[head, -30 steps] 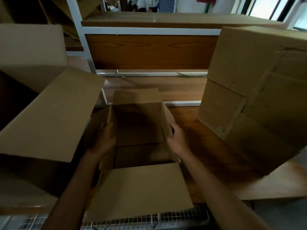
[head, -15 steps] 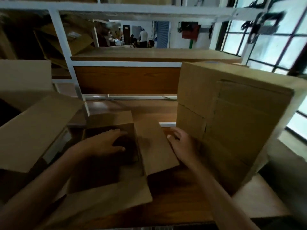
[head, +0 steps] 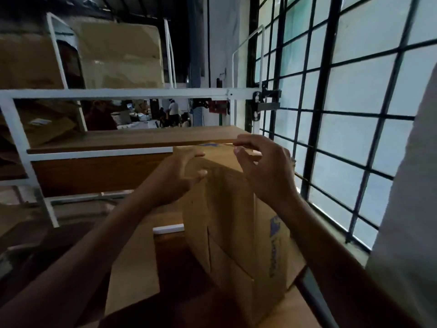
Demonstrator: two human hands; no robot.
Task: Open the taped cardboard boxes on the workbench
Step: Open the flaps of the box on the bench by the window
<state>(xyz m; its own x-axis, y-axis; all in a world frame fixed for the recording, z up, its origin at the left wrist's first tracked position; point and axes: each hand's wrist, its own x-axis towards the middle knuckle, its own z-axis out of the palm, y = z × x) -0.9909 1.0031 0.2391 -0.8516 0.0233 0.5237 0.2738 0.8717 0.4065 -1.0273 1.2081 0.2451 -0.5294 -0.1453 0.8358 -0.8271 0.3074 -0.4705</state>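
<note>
Tall cardboard box (head: 236, 221): upright on workbench (head: 302, 313), centre-right of frame, near barred window (head: 343, 114). Left hand (head: 179, 178): grasps the box's upper left corner, fingers over the top, thumb on the front. Right hand (head: 264, 169): fingers curled at the top edge; grip cannot be told.

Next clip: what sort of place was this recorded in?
Probably a warehouse or packing area: a tall cardboard box stands on a wooden workbench, more cardboard sits on white metal shelving, and a large barred window fills the right side.
</note>
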